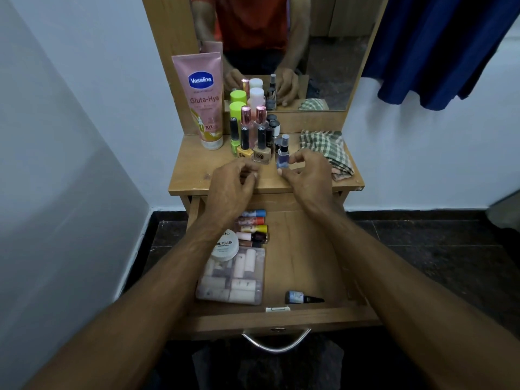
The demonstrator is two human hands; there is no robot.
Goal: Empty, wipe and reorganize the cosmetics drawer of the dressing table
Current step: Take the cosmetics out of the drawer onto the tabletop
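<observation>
**Drawer half refilled, small spray bottle in hand**

Nearest the camera is the drawer [281, 319], pulled out with its metal handle [277, 343] at the front. From left to right it holds a clear pouch of tubes [232, 277] with a white round tub [225, 244] and a row of lip balms [253, 225] behind it, then bare wood, then a dark dropper bottle [302, 298] lying on its side, its long axis across the drawer, tip pointing right.

On the tabletop [191, 175] above, the left hand [233, 184] hovers with fingers loosely curled, seemingly holding nothing. The right hand [306, 171] pinches a small blue spray bottle [282, 154], upright, nozzle up, just beside the nail polish bottles [254, 149]. A checked cloth [327, 150] lies at the right.

Risk, as I judge it: the bottles stand packed close, so a careless lift could topple its neighbours.
</observation>
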